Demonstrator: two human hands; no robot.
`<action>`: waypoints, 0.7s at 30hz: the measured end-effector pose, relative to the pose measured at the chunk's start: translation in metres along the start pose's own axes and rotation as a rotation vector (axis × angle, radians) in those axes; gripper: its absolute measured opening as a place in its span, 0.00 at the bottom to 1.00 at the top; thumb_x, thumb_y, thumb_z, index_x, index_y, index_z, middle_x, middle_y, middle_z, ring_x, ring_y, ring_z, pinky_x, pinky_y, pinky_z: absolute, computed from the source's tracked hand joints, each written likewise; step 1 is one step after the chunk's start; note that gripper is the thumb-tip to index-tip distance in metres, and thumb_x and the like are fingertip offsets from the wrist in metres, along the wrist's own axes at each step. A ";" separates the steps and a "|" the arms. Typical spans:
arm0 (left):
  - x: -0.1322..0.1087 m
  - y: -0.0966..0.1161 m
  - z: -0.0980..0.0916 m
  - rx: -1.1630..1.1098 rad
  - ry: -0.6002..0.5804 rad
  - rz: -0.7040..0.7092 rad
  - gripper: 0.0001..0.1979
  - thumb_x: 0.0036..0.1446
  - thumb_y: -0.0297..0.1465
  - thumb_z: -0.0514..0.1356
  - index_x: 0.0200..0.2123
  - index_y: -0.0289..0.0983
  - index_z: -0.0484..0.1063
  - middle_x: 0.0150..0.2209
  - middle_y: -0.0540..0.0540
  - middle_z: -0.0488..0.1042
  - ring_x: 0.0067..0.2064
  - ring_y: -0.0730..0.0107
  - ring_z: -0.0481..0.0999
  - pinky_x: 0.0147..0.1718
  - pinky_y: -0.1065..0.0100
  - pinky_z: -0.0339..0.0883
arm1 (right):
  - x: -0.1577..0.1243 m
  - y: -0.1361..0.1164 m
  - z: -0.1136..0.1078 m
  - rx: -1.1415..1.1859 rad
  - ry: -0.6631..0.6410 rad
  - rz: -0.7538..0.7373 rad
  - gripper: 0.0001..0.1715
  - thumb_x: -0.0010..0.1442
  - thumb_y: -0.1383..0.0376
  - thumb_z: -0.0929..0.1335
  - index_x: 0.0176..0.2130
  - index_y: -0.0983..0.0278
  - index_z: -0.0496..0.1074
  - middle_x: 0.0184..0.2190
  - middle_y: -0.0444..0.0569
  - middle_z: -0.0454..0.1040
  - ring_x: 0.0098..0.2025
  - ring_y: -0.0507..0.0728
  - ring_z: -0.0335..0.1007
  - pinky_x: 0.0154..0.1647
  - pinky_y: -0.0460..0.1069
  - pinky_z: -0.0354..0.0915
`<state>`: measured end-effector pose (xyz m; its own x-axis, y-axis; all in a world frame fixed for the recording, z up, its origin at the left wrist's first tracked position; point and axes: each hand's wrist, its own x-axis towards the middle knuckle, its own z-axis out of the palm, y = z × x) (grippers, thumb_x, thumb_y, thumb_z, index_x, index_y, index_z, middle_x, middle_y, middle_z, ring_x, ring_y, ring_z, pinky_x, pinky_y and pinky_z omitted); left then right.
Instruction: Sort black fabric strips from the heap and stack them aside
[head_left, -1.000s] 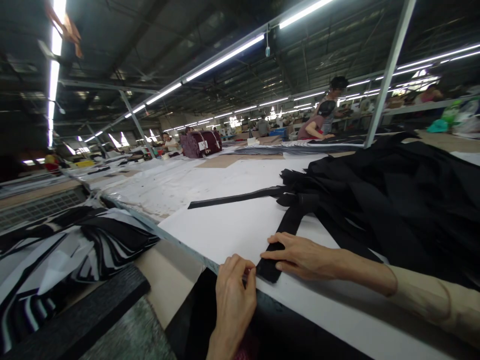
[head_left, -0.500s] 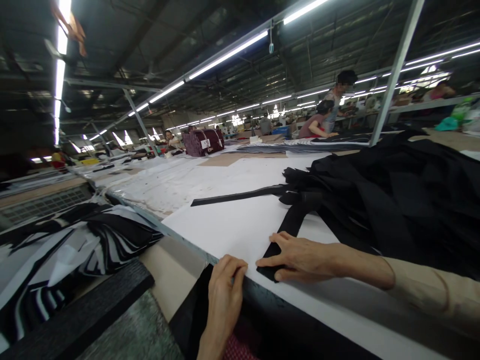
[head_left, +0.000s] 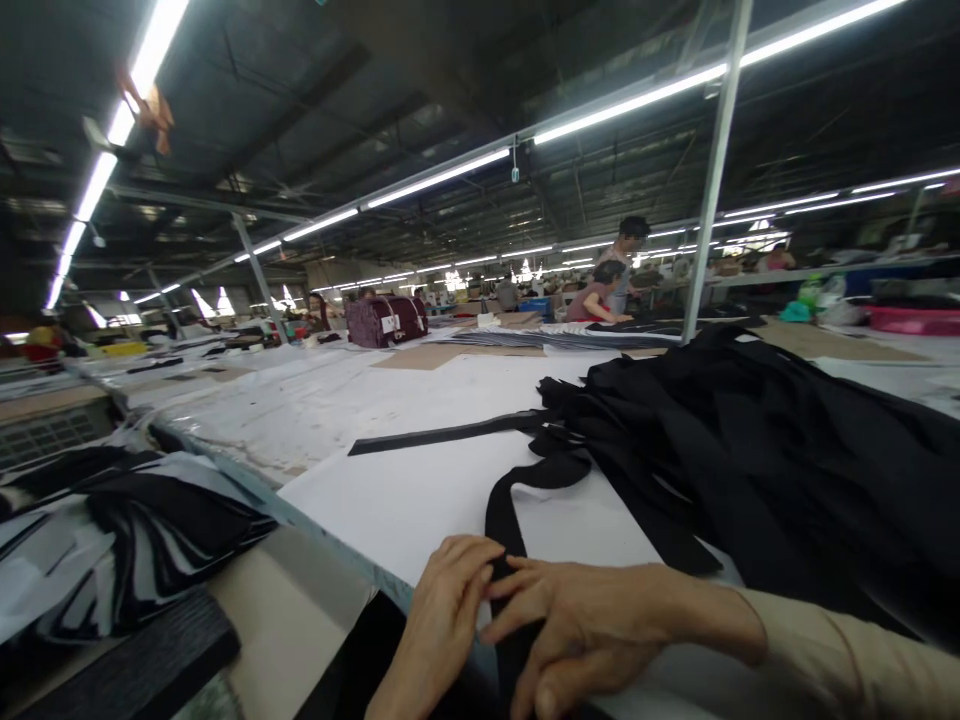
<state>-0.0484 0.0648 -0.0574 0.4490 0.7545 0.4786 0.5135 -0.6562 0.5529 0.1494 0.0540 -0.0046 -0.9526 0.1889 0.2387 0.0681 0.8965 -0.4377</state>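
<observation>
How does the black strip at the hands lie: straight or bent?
Bent: the black strip runs up, then curves right toward the black pile.

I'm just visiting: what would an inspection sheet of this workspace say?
Surface: white-covered table.
Job's things: black strip curving toward a heap of black strips.
Clutter: black-and-white fabric stack at left; maroon bundle farther back.
Hands: right hand with fingers spread over the black strip; left hand with fingertips at its edge, grip unclear.
Cables: cannot tell whether the small fixture under the lights hangs by one.
Surroundings: metal post; co-workers in the background.
</observation>
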 end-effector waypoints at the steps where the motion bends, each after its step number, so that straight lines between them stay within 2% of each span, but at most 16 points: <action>1: 0.000 0.001 0.001 0.036 -0.036 0.015 0.13 0.60 0.28 0.49 0.43 0.41 0.72 0.45 0.44 0.71 0.48 0.62 0.67 0.48 0.58 0.62 | 0.001 -0.001 -0.002 0.052 0.055 0.014 0.19 0.65 0.58 0.59 0.39 0.63 0.75 0.40 0.49 0.75 0.48 0.53 0.67 0.56 0.51 0.54; 3: 0.000 0.008 0.005 0.119 -0.090 0.019 0.13 0.58 0.28 0.51 0.42 0.40 0.73 0.45 0.42 0.70 0.47 0.59 0.67 0.46 0.56 0.63 | 0.002 0.002 -0.006 0.015 0.234 0.174 0.23 0.67 0.61 0.55 0.35 0.66 0.74 0.30 0.48 0.76 0.37 0.51 0.71 0.48 0.49 0.61; 4: 0.000 0.014 0.006 0.148 -0.114 0.009 0.12 0.57 0.28 0.53 0.42 0.39 0.73 0.44 0.41 0.70 0.46 0.57 0.67 0.45 0.55 0.63 | 0.002 0.005 -0.006 -0.079 0.340 0.304 0.23 0.66 0.61 0.55 0.35 0.66 0.74 0.30 0.49 0.75 0.37 0.53 0.70 0.47 0.51 0.62; 6: 0.002 0.031 0.007 0.127 -0.218 0.023 0.11 0.55 0.30 0.56 0.40 0.38 0.75 0.40 0.40 0.71 0.43 0.57 0.69 0.43 0.56 0.65 | -0.001 0.016 -0.004 -0.303 0.480 0.594 0.21 0.65 0.60 0.56 0.43 0.67 0.72 0.41 0.57 0.73 0.45 0.59 0.68 0.50 0.57 0.59; 7: 0.005 0.039 0.005 0.061 -0.296 0.054 0.10 0.54 0.32 0.58 0.39 0.38 0.76 0.38 0.41 0.72 0.42 0.59 0.70 0.42 0.59 0.65 | -0.003 0.022 -0.001 -0.365 0.466 0.718 0.23 0.64 0.59 0.57 0.50 0.68 0.68 0.49 0.62 0.68 0.52 0.64 0.63 0.53 0.61 0.56; 9: 0.016 0.048 -0.002 -0.131 -0.405 0.106 0.09 0.55 0.33 0.57 0.35 0.39 0.77 0.36 0.44 0.73 0.40 0.64 0.72 0.41 0.66 0.66 | -0.007 0.033 0.005 -0.364 0.317 0.868 0.32 0.63 0.57 0.58 0.61 0.71 0.54 0.59 0.67 0.54 0.61 0.70 0.48 0.56 0.66 0.49; 10: 0.025 0.046 -0.007 -0.207 -0.401 0.109 0.11 0.57 0.34 0.55 0.34 0.40 0.77 0.35 0.45 0.73 0.39 0.67 0.72 0.40 0.68 0.66 | -0.009 0.037 0.008 -0.335 0.229 0.867 0.35 0.63 0.56 0.57 0.62 0.72 0.49 0.61 0.68 0.49 0.62 0.71 0.42 0.58 0.67 0.46; 11: 0.035 0.038 -0.012 -0.239 -0.346 0.084 0.13 0.59 0.35 0.52 0.34 0.40 0.77 0.35 0.46 0.73 0.38 0.69 0.72 0.40 0.70 0.66 | -0.010 0.039 0.009 -0.301 0.146 0.808 0.35 0.63 0.57 0.57 0.63 0.70 0.47 0.62 0.67 0.46 0.63 0.70 0.39 0.59 0.66 0.45; 12: 0.047 0.025 -0.016 -0.209 -0.253 0.043 0.16 0.61 0.36 0.49 0.35 0.39 0.76 0.35 0.46 0.73 0.38 0.69 0.72 0.40 0.70 0.66 | -0.011 0.041 0.009 -0.274 0.084 0.709 0.33 0.63 0.58 0.57 0.63 0.67 0.47 0.63 0.64 0.45 0.64 0.68 0.36 0.60 0.66 0.43; 14: 0.073 -0.016 -0.023 0.011 -0.084 -0.033 0.19 0.61 0.38 0.46 0.40 0.37 0.74 0.37 0.44 0.73 0.39 0.66 0.73 0.41 0.66 0.66 | -0.011 0.041 0.005 -0.245 0.010 0.483 0.30 0.64 0.62 0.57 0.63 0.61 0.48 0.64 0.57 0.44 0.65 0.64 0.33 0.61 0.63 0.41; 16: 0.099 -0.065 -0.025 0.303 -0.022 -0.121 0.21 0.60 0.38 0.46 0.50 0.35 0.67 0.49 0.41 0.69 0.50 0.62 0.69 0.49 0.63 0.63 | -0.013 0.043 -0.002 -0.241 -0.016 0.354 0.28 0.63 0.65 0.57 0.62 0.58 0.51 0.64 0.54 0.44 0.65 0.60 0.32 0.62 0.60 0.40; 17: 0.110 -0.088 -0.025 0.443 -0.022 -0.178 0.22 0.60 0.37 0.46 0.54 0.35 0.63 0.55 0.41 0.64 0.56 0.62 0.63 0.54 0.63 0.58 | -0.016 0.046 -0.007 -0.261 -0.008 0.347 0.29 0.63 0.66 0.58 0.62 0.58 0.51 0.64 0.54 0.45 0.65 0.60 0.31 0.63 0.59 0.40; 19: 0.127 -0.127 -0.025 0.503 -0.020 -0.234 0.25 0.59 0.36 0.46 0.57 0.31 0.58 0.60 0.37 0.57 0.60 0.59 0.57 0.57 0.59 0.53 | -0.022 0.057 -0.015 -0.341 0.026 0.407 0.31 0.61 0.65 0.60 0.62 0.58 0.51 0.64 0.55 0.43 0.65 0.61 0.30 0.63 0.60 0.38; 21: 0.135 -0.152 -0.026 0.550 -0.042 -0.288 0.28 0.58 0.37 0.46 0.59 0.29 0.55 0.63 0.36 0.51 0.63 0.54 0.50 0.57 0.51 0.50 | -0.031 0.073 -0.024 -0.458 0.072 0.521 0.35 0.60 0.62 0.62 0.63 0.59 0.48 0.65 0.58 0.40 0.65 0.65 0.27 0.61 0.64 0.36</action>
<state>-0.0845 0.2670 -0.0593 0.2592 0.9080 0.3292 0.9147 -0.3402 0.2182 0.1910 0.1231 -0.0229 -0.7409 0.6521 0.1609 0.6441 0.7577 -0.1051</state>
